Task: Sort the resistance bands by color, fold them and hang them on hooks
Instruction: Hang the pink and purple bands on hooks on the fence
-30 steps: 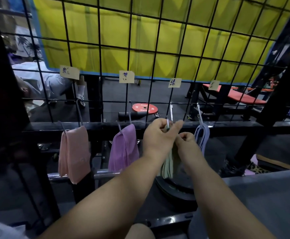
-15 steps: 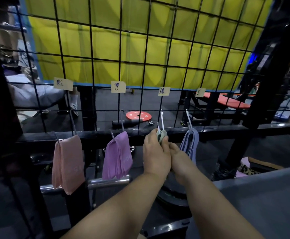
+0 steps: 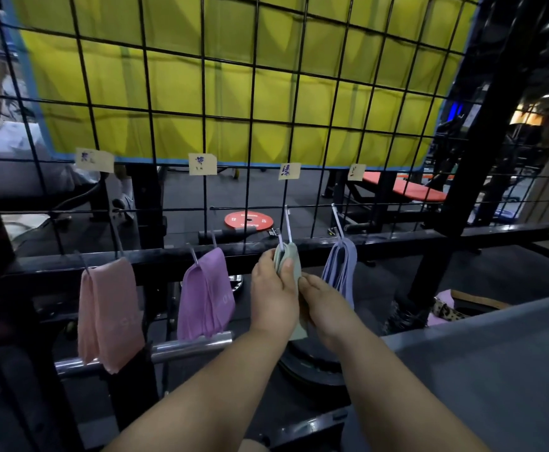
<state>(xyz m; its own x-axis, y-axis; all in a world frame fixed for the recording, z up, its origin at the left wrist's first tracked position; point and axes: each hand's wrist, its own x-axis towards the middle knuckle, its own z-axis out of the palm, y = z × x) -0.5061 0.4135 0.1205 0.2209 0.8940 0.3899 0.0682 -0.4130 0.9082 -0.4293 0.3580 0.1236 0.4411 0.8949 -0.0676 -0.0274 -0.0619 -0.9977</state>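
Green band point(image 3: 292, 260), folded, top fold up at the third hook point(image 3: 288, 225), 6 o'clock below its paper label point(image 3: 289, 171); I can't tell whether it is fully seated. My left hand point(image 3: 274, 288) pinches the fold just under the hook, thumb in front, to keep the layers stacked. My right hand point(image 3: 327, 305), at 4 o'clock of the left, is clamped on the hanging tail, probably to draw it straight. Pink bands point(image 3: 108, 308) and purple bands point(image 3: 206, 295) hang at 9 o'clock and blue-grey bands point(image 3: 341, 269) at 2 o'clock, one colour per labelled hook. Sorting looks nearly finished.
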